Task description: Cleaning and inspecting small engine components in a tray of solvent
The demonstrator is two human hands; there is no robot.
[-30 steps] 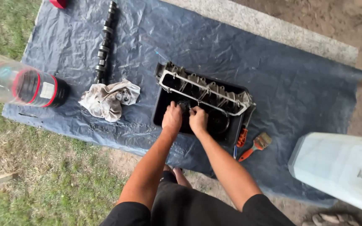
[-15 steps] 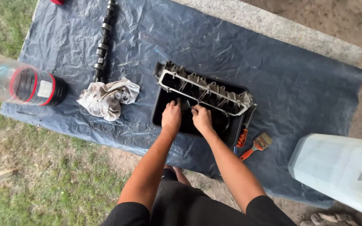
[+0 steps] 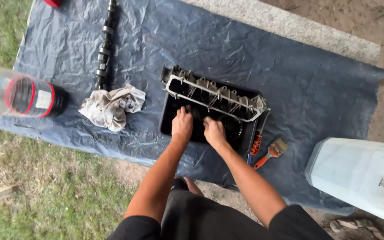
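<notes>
While everything sits on a crinkled dark blue plastic tarp [image 3: 254, 58] spread over grass and dirt, here's the rundown from left to right:

Far left: a clear plastic bottle with red bands and a black end [image 3: 21, 94], lying on its side at the tarp's edge, half over the grass.

Top left: a long dark metal camshaft [image 3: 104, 44], running up and away, its near end just beside the rag.

Rag: a crumpled, stained whitish cloth [image 3: 112, 106], well left of the tray.

Middle: a grey metal engine cylinder head [image 3: 214, 95], lying lengthwise across the far side of a black rectangular plastic tray [image 3: 169, 119].

Left hand [image 3: 182, 125]: palm down inside the tray, fingers curled against the near side of the cylinder head. Can't tell if it's pinching anything.

Right hand [image 3: 214, 131]: right next to the left one, also down in the tray, fingers bent under. What's under it is hidden.

Right of tray: an orange-handled tool [image 3: 256, 144] touching the tray's edge, then an orange-handled paintbrush [image 3: 272, 153] lying on the tarp.

Far right: a big translucent white plastic jerrycan [image 3: 361, 178], on the tarp's corner.
</notes>
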